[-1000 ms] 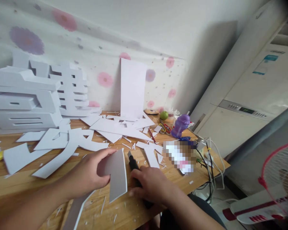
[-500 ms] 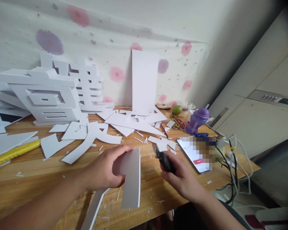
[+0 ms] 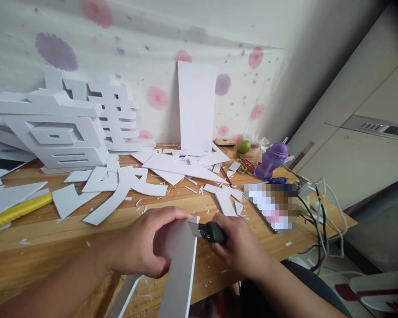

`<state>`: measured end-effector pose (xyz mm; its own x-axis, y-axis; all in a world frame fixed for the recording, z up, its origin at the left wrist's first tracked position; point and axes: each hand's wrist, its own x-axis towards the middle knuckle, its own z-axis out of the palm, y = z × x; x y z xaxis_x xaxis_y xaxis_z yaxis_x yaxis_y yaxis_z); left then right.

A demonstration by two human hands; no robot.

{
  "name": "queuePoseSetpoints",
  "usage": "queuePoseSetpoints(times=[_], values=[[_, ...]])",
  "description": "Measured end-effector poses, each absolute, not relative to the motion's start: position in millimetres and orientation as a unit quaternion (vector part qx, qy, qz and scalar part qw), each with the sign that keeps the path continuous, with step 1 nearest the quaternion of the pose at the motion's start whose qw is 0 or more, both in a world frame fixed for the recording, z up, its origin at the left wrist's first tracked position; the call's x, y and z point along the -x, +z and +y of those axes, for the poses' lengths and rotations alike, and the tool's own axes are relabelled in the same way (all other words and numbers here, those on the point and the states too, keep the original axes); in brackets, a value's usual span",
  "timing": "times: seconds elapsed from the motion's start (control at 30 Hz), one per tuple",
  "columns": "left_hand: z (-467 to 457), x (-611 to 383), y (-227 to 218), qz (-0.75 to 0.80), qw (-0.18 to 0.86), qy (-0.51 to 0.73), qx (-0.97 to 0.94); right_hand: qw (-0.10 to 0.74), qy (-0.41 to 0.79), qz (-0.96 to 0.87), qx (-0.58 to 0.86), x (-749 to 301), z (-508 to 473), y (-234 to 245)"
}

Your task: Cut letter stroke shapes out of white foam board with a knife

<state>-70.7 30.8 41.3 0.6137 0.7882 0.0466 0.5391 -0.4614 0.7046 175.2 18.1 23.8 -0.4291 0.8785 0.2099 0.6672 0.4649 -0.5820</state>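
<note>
My left hand is closed around a long white foam-board piece, thumb on one side and fingers over the top. The piece stands tilted, its lower end running out of the picture. My right hand grips a black-handled utility knife. Its bare blade lies across the piece's upper right edge, close to my left fingertips; how deep it sits I cannot tell. Below my left hand slants another white strip; whether it joins the held piece is hidden.
White foam offcuts litter the wooden table. White foam characters and an upright panel stand at the back. A yellow cutter lies left; scissors, purple bottle, phone and cables are right.
My right hand has brought the knife leftward from beside the foam-board piece onto its upper edge. The held piece now reaches lower in view, and the view has shifted slightly.
</note>
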Motion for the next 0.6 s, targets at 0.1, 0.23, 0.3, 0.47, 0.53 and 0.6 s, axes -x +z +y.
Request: queuePoseSetpoints(times=[0.1, 0.23, 0.3, 0.47, 0.53, 0.6], values=[[29.5, 71.1, 39.6, 0.383, 0.344, 0.181, -0.838, 0.255, 0.185, -0.823, 0.472, -176.2, 18.8, 21.5], [28.2, 70.6, 40.3, 0.376, 0.337, 0.181, -0.844, 0.254, 0.153, -0.83, 0.472, -176.7, 20.6, 18.5], [28.1, 70.2, 41.4, 0.373, 0.328, 0.179, -0.849, 0.255, 0.146, -0.83, 0.474, -176.7, 21.0, 17.3], [30.0, 70.4, 42.3, 0.364, 0.318, 0.179, -0.857, 0.257, 0.171, -0.815, 0.491, -176.2, 21.8, 15.4], [30.7, 71.3, 42.6, 0.367, 0.313, 0.176, -0.858, 0.258, 0.183, -0.807, 0.499, -176.8, 23.3, 14.4], [30.6, 72.2, 44.0, 0.368, 0.315, 0.169, -0.858, 0.263, 0.198, -0.794, 0.511, -179.0, 26.6, 13.3]])
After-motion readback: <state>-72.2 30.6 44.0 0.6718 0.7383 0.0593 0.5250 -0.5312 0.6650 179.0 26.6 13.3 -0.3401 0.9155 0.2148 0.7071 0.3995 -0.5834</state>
